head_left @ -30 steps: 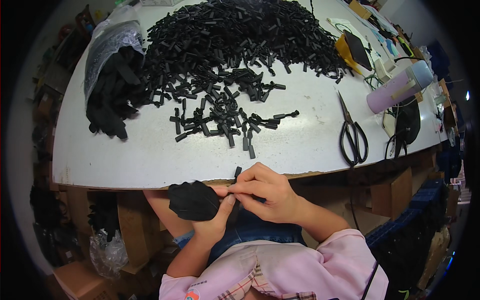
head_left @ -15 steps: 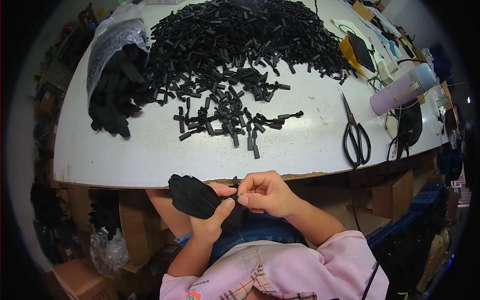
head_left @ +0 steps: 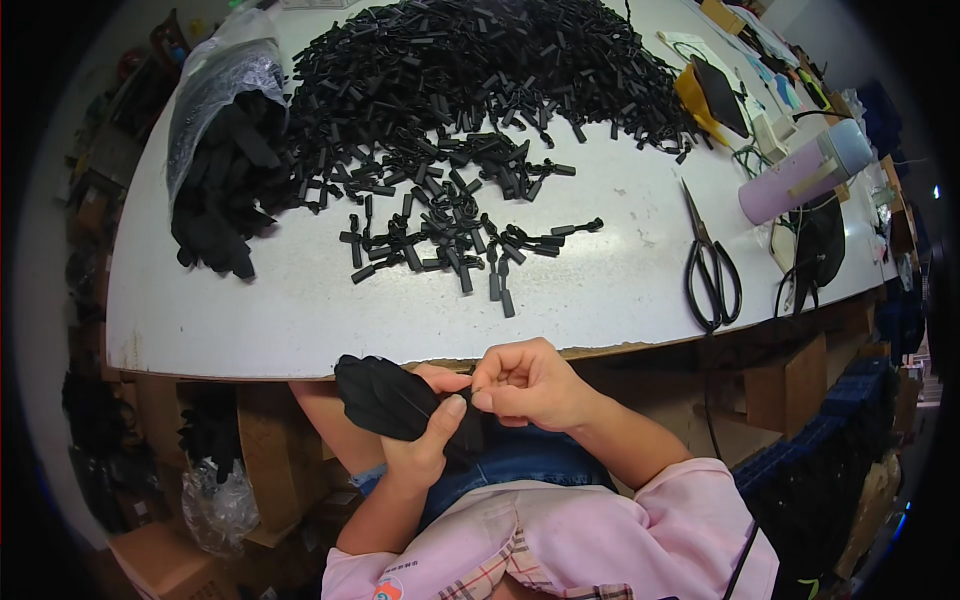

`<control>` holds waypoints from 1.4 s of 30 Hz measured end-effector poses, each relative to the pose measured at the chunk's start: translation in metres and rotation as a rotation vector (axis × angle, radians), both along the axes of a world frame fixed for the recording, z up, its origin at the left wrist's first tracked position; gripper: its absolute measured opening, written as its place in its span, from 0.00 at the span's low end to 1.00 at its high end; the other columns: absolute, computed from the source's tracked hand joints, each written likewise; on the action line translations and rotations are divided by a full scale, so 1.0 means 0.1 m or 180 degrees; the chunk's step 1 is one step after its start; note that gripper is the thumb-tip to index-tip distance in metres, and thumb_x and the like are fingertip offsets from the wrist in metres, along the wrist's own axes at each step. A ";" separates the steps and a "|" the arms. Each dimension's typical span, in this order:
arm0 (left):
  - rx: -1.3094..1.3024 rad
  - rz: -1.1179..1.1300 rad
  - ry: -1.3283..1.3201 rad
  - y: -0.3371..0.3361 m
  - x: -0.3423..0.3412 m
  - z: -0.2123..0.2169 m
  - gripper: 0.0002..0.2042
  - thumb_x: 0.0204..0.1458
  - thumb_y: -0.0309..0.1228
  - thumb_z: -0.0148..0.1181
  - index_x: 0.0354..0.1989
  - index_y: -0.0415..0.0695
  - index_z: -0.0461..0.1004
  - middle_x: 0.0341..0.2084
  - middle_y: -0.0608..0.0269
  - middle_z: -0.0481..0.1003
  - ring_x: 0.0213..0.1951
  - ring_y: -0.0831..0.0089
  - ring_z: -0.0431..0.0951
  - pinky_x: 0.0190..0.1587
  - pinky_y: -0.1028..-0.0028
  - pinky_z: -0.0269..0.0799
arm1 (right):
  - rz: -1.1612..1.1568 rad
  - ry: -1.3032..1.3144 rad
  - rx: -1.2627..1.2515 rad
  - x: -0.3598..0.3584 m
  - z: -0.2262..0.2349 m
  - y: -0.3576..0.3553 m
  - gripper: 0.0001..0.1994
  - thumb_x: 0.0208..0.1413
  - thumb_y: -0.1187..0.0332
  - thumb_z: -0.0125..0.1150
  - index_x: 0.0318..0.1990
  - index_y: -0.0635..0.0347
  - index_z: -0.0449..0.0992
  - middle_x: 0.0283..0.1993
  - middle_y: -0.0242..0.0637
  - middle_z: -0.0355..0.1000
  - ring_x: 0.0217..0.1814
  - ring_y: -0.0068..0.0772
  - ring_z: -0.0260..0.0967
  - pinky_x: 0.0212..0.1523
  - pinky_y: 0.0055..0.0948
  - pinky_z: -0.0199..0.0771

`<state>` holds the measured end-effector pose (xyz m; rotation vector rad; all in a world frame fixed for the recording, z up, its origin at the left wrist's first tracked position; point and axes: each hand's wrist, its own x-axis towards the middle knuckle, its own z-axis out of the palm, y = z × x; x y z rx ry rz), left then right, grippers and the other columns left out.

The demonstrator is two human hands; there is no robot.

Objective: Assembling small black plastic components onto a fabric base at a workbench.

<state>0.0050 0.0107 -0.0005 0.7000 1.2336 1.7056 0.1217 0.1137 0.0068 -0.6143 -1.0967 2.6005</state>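
Above my lap, just off the near table edge, both hands are close together. My left hand (head_left: 428, 425) is closed around a fanned bundle of flat black fabric pieces (head_left: 385, 398), which sticks out to the left. My right hand (head_left: 525, 385) pinches with thumb and fingertips beside the left thumb; a tiny dark piece shows there, mostly hidden. Ahead on the table lies a loose group of small black tabs with looped ends (head_left: 460, 225), looking like zipper pulls. They spread out from a large heap (head_left: 480, 60) of the same kind.
A clear plastic bag (head_left: 225, 75) at the left spills more flat black pieces (head_left: 225, 190). On the right lie black-handled scissors (head_left: 710, 270), with a lilac bottle (head_left: 800, 180) and a phone on a yellow stand (head_left: 712, 98) beyond. Cardboard boxes (head_left: 790, 385) stand below the table.
The fingers of both hands have shifted slightly, and the dark tip that stood above them has dropped mostly out of sight. The whole view has moved a little.
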 end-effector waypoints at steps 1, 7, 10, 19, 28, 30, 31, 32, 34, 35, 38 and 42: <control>0.0023 -0.0020 0.0064 0.00 0.00 0.00 0.07 0.43 0.23 0.52 0.33 0.35 0.68 0.30 0.61 0.67 0.33 0.76 0.66 0.38 0.79 0.60 | -0.0081 0.0020 -0.0042 0.00 0.00 -0.01 0.02 0.44 0.76 0.55 0.25 0.64 0.68 0.20 0.26 0.63 0.15 0.10 0.55 0.13 0.11 0.52; -0.0034 0.0270 0.0484 0.03 0.05 0.02 0.08 0.44 0.23 0.52 0.33 0.36 0.68 0.30 0.61 0.66 0.34 0.77 0.65 0.38 0.80 0.60 | -0.1237 -0.0100 0.2832 -0.06 -0.11 -0.20 0.02 0.44 0.78 0.53 0.26 0.66 0.68 0.21 0.30 0.63 0.17 0.12 0.54 0.16 0.13 0.53; -0.0049 0.0305 0.0781 0.03 0.07 0.03 0.07 0.44 0.23 0.51 0.34 0.36 0.67 0.31 0.61 0.65 0.34 0.78 0.65 0.38 0.80 0.60 | -0.1681 -0.0048 0.3245 -0.11 -0.14 -0.25 0.03 0.43 0.78 0.54 0.26 0.65 0.67 0.19 0.30 0.62 0.14 0.12 0.51 0.14 0.14 0.50; 0.0093 0.0124 0.1032 -0.03 -0.01 0.11 0.08 0.46 0.25 0.53 0.34 0.36 0.67 0.32 0.61 0.63 0.30 0.79 0.66 0.32 0.84 0.62 | -0.0463 0.0136 0.1175 -0.04 -0.05 -0.21 0.05 0.50 0.72 0.50 0.29 0.65 0.67 0.21 0.24 0.59 0.21 0.08 0.50 0.18 0.12 0.51; -0.0058 0.0039 0.0097 -0.04 -0.10 0.11 0.06 0.46 0.26 0.53 0.31 0.39 0.66 0.22 0.66 0.66 0.16 0.84 0.62 0.17 0.87 0.58 | -0.0981 0.0100 0.3008 -0.12 -0.03 -0.20 0.07 0.43 0.77 0.55 0.32 0.66 0.66 0.22 0.31 0.61 0.18 0.12 0.54 0.17 0.13 0.52; -0.0027 0.0099 0.0288 -0.05 -0.09 0.12 0.05 0.47 0.26 0.53 0.31 0.39 0.66 0.22 0.66 0.65 0.16 0.84 0.62 0.16 0.86 0.57 | -0.0712 -0.0034 0.2708 -0.15 0.01 -0.14 0.06 0.42 0.77 0.56 0.30 0.65 0.67 0.20 0.29 0.61 0.17 0.12 0.53 0.16 0.14 0.51; 0.0002 0.0156 0.0482 -0.05 -0.08 0.13 0.05 0.47 0.27 0.53 0.30 0.40 0.65 0.22 0.66 0.65 0.16 0.85 0.61 0.16 0.86 0.56 | -0.0351 -0.0009 0.2343 -0.15 0.03 -0.09 0.06 0.41 0.76 0.57 0.28 0.64 0.67 0.19 0.28 0.60 0.16 0.12 0.53 0.16 0.14 0.51; 0.0038 0.0213 0.0682 -0.05 -0.09 0.14 0.05 0.47 0.27 0.53 0.29 0.40 0.65 0.23 0.66 0.65 0.15 0.85 0.61 0.15 0.86 0.55 | 0.0005 0.0021 0.1981 -0.15 0.05 -0.07 0.06 0.40 0.76 0.58 0.27 0.64 0.67 0.17 0.27 0.59 0.15 0.12 0.52 0.15 0.14 0.51; -0.0118 0.0463 0.0626 -0.07 -0.13 0.18 0.05 0.48 0.28 0.52 0.29 0.40 0.65 0.22 0.67 0.65 0.15 0.85 0.60 0.15 0.86 0.55 | 0.0459 0.0256 0.3339 -0.17 0.04 -0.08 0.08 0.39 0.72 0.59 0.21 0.63 0.64 0.14 0.31 0.58 0.12 0.21 0.55 0.13 0.19 0.54; -0.0277 0.0679 0.0551 -0.07 -0.15 0.18 0.05 0.49 0.28 0.51 0.29 0.41 0.65 0.21 0.67 0.65 0.15 0.86 0.60 0.15 0.86 0.54 | 0.0445 0.0238 0.3702 -0.16 -0.05 -0.13 0.09 0.39 0.71 0.59 0.21 0.63 0.63 0.15 0.32 0.58 0.12 0.23 0.56 0.14 0.19 0.54; -0.0480 0.0251 -0.0052 -0.06 -0.25 0.17 0.06 0.49 0.30 0.51 0.29 0.41 0.66 0.17 0.69 0.65 0.14 0.86 0.60 0.15 0.86 0.54 | 0.0088 0.0200 0.4388 -0.17 -0.06 -0.17 0.09 0.38 0.69 0.60 0.24 0.62 0.66 0.19 0.33 0.61 0.14 0.23 0.56 0.15 0.19 0.56; -0.0526 -0.0863 0.0060 -0.11 -0.28 0.15 0.07 0.48 0.29 0.52 0.31 0.39 0.66 0.19 0.68 0.65 0.18 0.85 0.62 0.20 0.86 0.57 | -0.1042 -0.0022 0.3807 -0.28 0.20 -0.04 0.23 0.37 0.68 0.63 0.44 0.62 0.66 0.28 0.34 0.62 0.17 0.20 0.54 0.17 0.16 0.57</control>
